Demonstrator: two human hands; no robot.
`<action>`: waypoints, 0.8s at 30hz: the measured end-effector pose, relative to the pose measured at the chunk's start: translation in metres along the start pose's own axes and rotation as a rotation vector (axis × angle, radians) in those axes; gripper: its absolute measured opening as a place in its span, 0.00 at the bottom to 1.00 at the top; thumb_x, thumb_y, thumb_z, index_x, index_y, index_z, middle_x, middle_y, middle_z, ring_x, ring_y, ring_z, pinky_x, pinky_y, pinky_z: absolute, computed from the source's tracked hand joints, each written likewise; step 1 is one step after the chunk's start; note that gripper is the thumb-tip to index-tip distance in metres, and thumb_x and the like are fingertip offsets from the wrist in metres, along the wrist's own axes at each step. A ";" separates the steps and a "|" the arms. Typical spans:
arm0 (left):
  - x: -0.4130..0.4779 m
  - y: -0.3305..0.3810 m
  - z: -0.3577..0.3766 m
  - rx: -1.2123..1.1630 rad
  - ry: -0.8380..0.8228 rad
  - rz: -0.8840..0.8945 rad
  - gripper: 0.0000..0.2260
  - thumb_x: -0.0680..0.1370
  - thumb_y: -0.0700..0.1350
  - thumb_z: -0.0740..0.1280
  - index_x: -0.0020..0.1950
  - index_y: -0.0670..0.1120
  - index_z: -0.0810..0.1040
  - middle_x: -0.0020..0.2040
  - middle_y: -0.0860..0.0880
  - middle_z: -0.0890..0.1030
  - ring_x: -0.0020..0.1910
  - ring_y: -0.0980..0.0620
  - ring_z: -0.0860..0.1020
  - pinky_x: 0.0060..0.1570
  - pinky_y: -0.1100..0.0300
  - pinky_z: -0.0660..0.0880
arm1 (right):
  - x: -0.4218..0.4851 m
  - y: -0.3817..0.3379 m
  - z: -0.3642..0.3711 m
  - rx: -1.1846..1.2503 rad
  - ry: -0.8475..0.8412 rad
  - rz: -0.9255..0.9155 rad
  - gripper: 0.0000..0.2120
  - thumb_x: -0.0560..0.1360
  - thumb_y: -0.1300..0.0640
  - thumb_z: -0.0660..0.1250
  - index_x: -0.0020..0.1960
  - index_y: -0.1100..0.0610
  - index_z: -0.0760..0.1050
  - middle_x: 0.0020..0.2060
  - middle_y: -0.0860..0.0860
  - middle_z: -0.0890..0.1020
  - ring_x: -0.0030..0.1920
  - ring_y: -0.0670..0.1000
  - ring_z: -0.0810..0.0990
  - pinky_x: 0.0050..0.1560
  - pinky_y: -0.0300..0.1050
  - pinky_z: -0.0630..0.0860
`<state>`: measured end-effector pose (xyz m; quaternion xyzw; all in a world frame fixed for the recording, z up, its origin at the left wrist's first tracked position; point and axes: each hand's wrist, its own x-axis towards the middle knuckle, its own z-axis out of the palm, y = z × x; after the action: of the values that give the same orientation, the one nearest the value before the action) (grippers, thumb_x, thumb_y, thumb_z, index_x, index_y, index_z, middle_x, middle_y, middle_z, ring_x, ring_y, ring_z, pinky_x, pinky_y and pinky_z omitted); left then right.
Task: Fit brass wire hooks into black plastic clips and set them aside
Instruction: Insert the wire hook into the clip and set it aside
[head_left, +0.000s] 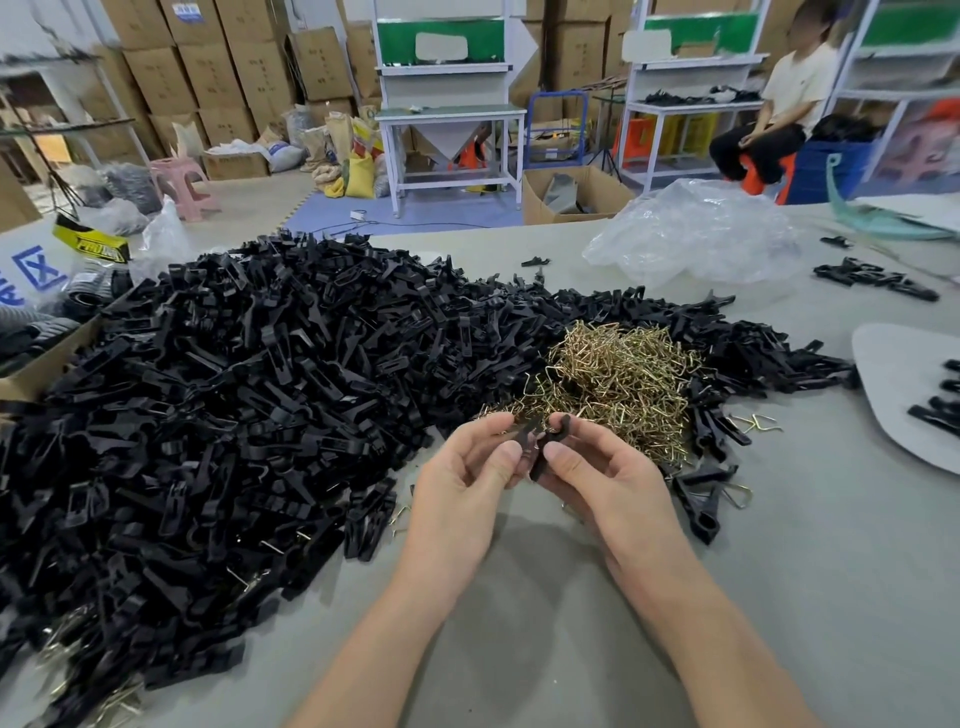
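Note:
Both my hands meet over the grey table, just in front of the heap of brass wire hooks (618, 384). My left hand (467, 478) pinches one black plastic clip piece (523, 434) between thumb and fingers. My right hand (602, 478) grips a second black clip piece (545, 447), which touches the first. Whether a brass hook sits between them is hidden by my fingers. A huge pile of black clips (234, 415) covers the table to the left and behind.
A crumpled clear plastic bag (696, 239) lies at the back right. A grey board (893, 384) with a few black clips sits at the right edge. Loose clips with hooks (706, 493) lie right of my hands. A seated person (779, 114) is beyond the table.

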<state>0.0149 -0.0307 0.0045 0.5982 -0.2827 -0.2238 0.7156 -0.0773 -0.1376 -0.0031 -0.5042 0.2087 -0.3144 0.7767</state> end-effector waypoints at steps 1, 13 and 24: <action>0.000 -0.001 0.001 -0.011 0.018 -0.001 0.11 0.80 0.35 0.66 0.60 0.45 0.80 0.50 0.48 0.86 0.48 0.55 0.84 0.48 0.67 0.77 | 0.001 0.000 0.000 0.023 -0.004 0.011 0.13 0.76 0.66 0.71 0.58 0.56 0.82 0.51 0.56 0.87 0.54 0.55 0.86 0.50 0.40 0.82; -0.004 -0.003 0.000 0.363 -0.023 0.088 0.19 0.81 0.41 0.66 0.67 0.60 0.72 0.46 0.55 0.84 0.44 0.62 0.80 0.45 0.75 0.70 | 0.001 0.002 0.000 0.025 -0.086 -0.001 0.13 0.69 0.58 0.74 0.54 0.53 0.85 0.52 0.56 0.87 0.56 0.55 0.85 0.54 0.42 0.81; 0.001 0.000 -0.007 0.219 0.011 0.060 0.14 0.81 0.41 0.67 0.59 0.60 0.79 0.41 0.55 0.82 0.42 0.58 0.80 0.46 0.66 0.76 | 0.001 0.000 0.001 -0.074 -0.022 -0.044 0.14 0.75 0.62 0.72 0.56 0.46 0.85 0.53 0.53 0.86 0.53 0.51 0.84 0.53 0.39 0.80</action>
<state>0.0202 -0.0261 0.0034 0.6655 -0.3193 -0.1669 0.6537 -0.0758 -0.1376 -0.0025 -0.5403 0.2004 -0.3179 0.7528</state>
